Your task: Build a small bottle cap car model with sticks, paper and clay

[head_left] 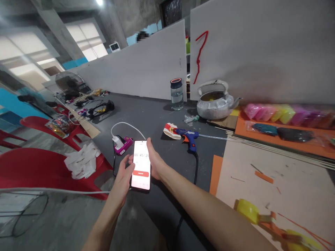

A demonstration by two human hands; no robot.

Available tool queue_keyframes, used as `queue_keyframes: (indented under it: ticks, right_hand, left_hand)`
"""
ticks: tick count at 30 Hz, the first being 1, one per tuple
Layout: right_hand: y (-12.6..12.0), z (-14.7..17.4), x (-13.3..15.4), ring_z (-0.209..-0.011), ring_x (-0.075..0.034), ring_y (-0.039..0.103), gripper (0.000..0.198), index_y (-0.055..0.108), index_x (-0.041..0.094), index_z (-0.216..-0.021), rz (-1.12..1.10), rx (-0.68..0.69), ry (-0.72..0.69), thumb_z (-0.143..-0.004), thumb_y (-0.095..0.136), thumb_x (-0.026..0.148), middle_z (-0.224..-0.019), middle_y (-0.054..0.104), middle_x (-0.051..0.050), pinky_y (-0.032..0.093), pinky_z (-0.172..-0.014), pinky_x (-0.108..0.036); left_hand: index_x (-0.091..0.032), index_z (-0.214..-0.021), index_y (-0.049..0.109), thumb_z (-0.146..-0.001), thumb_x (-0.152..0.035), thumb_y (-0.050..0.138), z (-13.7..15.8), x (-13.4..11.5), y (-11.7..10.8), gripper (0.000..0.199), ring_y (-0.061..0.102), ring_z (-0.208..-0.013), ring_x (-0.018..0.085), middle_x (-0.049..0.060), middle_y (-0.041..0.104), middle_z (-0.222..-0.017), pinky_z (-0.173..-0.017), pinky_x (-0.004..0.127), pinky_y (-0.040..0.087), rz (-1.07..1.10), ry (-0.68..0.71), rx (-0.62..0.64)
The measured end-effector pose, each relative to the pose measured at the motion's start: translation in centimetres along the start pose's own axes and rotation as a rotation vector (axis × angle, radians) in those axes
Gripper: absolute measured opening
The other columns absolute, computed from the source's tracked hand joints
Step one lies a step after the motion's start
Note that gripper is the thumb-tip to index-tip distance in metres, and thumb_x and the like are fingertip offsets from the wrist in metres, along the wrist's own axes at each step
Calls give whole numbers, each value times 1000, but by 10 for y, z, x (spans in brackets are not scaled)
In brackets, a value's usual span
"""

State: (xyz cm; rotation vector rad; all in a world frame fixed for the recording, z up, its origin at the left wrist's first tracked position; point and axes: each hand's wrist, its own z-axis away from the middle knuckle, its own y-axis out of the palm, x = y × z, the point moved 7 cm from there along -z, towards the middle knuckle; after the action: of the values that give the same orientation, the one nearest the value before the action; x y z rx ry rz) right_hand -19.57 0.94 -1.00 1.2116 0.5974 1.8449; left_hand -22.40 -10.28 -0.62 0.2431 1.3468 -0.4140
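Your phone (pixel 141 181) sits between your left hand (pixel 123 177) and right hand (pixel 156 161). Right one's gripping its edge, can't tell if left is.

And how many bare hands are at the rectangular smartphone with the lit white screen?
2: the left hand at the left edge of the smartphone, the right hand at its right edge. Some fingers may be hidden.

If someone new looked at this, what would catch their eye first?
Probably the brightly lit phone, in the right hand with the left hand at its other edge. Next, the blue glue gun lying on the table to the phone's right, then the red mark on the white board behind the kettle.
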Motion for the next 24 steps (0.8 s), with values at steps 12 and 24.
queue_keyframes:
  ticks: [12, 24]
  right_hand:
    - [2, 0, 0, -66, -22, 74, 79, 67, 9, -93, -48, 31, 23, -96, 22, 74, -74, 75, -15, 63, -68, -36]
    - [1, -1, -1, -65, -21, 74, 79, 66, 9, -98, -57, 27, 11, -96, 21, 74, -75, 75, -15, 62, -68, -36]
  left_hand:
    - [-16, -150, 33, -75, -50, 76, 6, -4, 2, 93, 73, -95, 30, 15, 72, -111, -87, 42, 54, -6, -13, 35]
    - [-14, -150, 24, -69, -40, 82, 5, -1, 5, 104, 74, -93, 31, 16, 74, -107, -79, 39, 57, 7, 9, 90]
